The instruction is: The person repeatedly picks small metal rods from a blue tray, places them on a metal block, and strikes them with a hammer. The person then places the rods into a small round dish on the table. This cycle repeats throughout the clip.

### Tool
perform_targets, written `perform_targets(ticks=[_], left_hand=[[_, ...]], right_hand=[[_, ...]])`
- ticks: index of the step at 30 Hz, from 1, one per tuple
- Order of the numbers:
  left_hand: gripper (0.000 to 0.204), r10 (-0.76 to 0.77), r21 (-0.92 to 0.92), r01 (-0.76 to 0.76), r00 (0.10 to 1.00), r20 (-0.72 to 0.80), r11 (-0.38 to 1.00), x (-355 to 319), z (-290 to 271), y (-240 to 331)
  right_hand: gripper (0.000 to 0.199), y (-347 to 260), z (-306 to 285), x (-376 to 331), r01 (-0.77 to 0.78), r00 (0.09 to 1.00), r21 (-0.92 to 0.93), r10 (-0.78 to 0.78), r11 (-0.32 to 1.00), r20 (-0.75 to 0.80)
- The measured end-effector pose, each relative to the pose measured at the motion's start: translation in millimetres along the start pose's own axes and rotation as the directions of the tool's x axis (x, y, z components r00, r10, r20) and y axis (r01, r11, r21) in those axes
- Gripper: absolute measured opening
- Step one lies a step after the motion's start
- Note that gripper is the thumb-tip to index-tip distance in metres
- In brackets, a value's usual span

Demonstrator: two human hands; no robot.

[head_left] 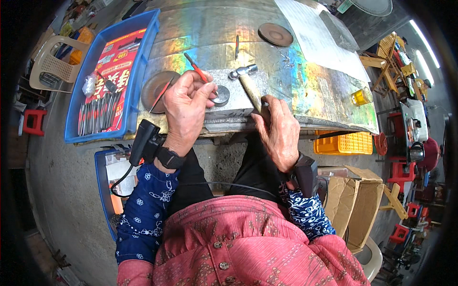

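My left hand (186, 102) is closed in a pinch on a slim red tool with a dark end (194, 66), which slants up and left from my fingers. Beside those fingers, a small round grey metal block (221, 96) rests on a speckled stone block (236, 110). My right hand (276, 125) is closed round the lower handle of a hammer (249, 88). The hammer's head lies over the far edge of the stone. Another slim red-and-black tool (161, 97) crosses a dark round dish (151, 90) left of my hand; whether it touches the hand, I cannot tell.
At the left, a blue tray (136, 71) holds several slim red-and-black tools (99, 113). Farther back lie another slim tool (237, 46) and a brown round dish (275, 35). A yellow jar (361, 97) stands near the right edge. Below are a yellow crate (343, 143) and cardboard box (355, 205).
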State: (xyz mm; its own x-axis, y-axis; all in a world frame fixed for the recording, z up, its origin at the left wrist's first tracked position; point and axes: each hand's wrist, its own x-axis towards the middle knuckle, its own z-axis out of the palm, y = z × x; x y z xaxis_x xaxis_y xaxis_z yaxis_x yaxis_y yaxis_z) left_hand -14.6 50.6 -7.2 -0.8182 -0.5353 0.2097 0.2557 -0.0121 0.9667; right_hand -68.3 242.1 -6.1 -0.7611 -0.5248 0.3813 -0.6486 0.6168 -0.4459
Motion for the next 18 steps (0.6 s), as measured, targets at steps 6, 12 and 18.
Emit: perform_targets(ticks=[6,12,18], left_hand=[[0.009,0.054,0.188,-0.058,0.998,0.025,0.980,-3.2,1.1,2.6],[0.012,0.339,0.479,-0.350,0.934,0.114,0.805,-8.1,4.7,4.2],[0.012,0.333,0.494,-0.344,0.936,0.113,0.799,-7.6,4.5,5.2]], right_hand=[[0.038,0.6,0.1,-0.4,0.001,1.000,-0.007,-0.001,1.000,0.004],[0.030,0.1,6.6,5.1,0.048,0.995,-0.307,-0.072,0.951,-0.066],[0.022,-7.7,-39.1,17.6,0.005,0.990,0.112,0.011,0.994,-0.140]])
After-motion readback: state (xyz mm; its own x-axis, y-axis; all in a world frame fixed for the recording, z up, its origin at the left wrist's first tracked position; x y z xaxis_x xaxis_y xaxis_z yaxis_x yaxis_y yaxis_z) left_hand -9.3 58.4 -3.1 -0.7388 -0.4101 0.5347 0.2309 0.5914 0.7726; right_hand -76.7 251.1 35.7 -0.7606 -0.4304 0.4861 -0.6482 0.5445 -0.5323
